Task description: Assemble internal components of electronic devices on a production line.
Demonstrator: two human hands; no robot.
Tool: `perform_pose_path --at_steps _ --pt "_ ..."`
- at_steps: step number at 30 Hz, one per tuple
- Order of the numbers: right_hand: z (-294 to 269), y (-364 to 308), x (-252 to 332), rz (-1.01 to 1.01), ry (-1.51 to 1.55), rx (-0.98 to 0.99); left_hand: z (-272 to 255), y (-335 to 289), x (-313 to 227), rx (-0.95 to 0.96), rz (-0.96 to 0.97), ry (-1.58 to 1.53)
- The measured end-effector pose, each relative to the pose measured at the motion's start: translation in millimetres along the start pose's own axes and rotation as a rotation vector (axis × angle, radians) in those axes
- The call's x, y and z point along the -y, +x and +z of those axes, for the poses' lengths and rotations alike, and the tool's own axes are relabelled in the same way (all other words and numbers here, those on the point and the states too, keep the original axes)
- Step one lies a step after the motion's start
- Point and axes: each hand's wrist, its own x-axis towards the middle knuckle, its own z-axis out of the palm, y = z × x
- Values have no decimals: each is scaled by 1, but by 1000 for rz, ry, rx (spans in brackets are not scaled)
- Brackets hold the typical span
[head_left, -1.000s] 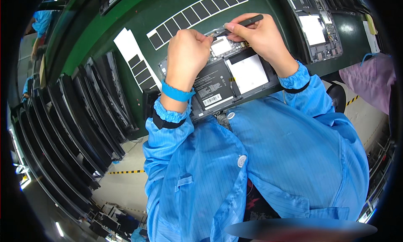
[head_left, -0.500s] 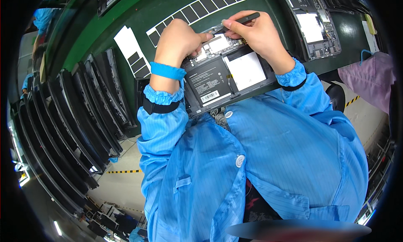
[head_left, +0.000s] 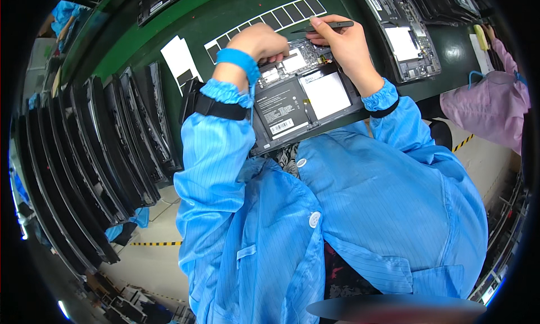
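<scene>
The left hand (head_left: 260,41) rests knuckles-up on the upper edge of an opened laptop base (head_left: 304,96), its fingers curled down onto the circuit board (head_left: 301,57). Just right of those fingers, the right hand (head_left: 343,45) pinches a dark slim tool (head_left: 329,26) between thumb and fingers, the tool lying level above the board. Below both sets of fingers lie the black battery (head_left: 281,107) and a white panel (head_left: 326,93). The base sits on a green counter (head_left: 208,20). A blue wrist strap (head_left: 239,59) circles the left wrist.
</scene>
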Motion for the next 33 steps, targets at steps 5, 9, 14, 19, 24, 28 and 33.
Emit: perform_pose_path --at_steps 5,9,14,19,24,28,33 --pt "6 0 7 21 84 -19 22 -11 35 -218 159 -246" --pt "-4 -7 36 29 110 -41 34 -93 90 -689 324 -340" --pt "79 -10 62 -35 -83 260 62 -117 157 -1082 281 14" --pt "168 12 10 -260 -389 336 86 -99 171 -1001 156 219" --pt "187 21 -14 -224 -503 358 62 -98 163 -940 79 97" --pt "192 22 -16 -204 -485 348 60 -81 172 -1029 120 128" --pt "196 18 -5 -242 -522 355 58 -81 173 -965 39 126"
